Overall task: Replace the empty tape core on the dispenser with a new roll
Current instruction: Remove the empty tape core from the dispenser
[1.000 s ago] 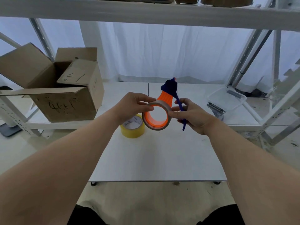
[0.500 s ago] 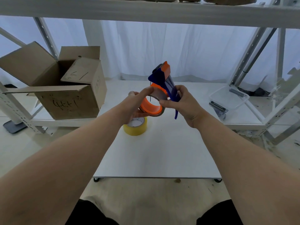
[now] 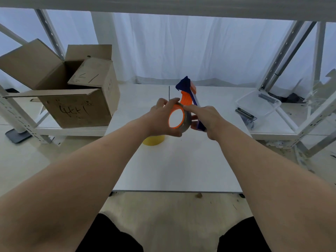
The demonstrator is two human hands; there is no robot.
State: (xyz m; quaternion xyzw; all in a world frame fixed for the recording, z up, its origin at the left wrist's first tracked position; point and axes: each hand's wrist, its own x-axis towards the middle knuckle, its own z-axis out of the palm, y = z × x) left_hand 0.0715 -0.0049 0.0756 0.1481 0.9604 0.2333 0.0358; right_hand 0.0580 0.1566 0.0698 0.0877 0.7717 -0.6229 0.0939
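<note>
Head view, single entry.

Dispenser [image 3: 189, 99]: orange and blue, held in the air above the worktop [image 3: 178, 166], near frame centre, blade end towards 12 o'clock.

Core [image 3: 185, 120]: grey-brown ring seated on the orange hub, open face towards the camera.

Left hand [image 3: 161, 119]: at 9 o'clock of the hub, fingers closed around the core's rim.

Right hand [image 3: 207, 119]: at 3 o'clock, closed on the dispenser's blue frame, forefinger laid over the top of the core.

New roll [image 3: 154, 140]: yellow, on the worktop at 7 o'clock of the dispenser, partly hidden by the left wrist.

Box [image 3: 78, 93]: open, at 10 o'clock. Clear tray [image 3: 258, 106]: at 3 o'clock.

Handling note: the core is likely being pulled off. Brace the frame steady, draw the ring straight along the hub axis, evenly, without twisting sideways.
</note>
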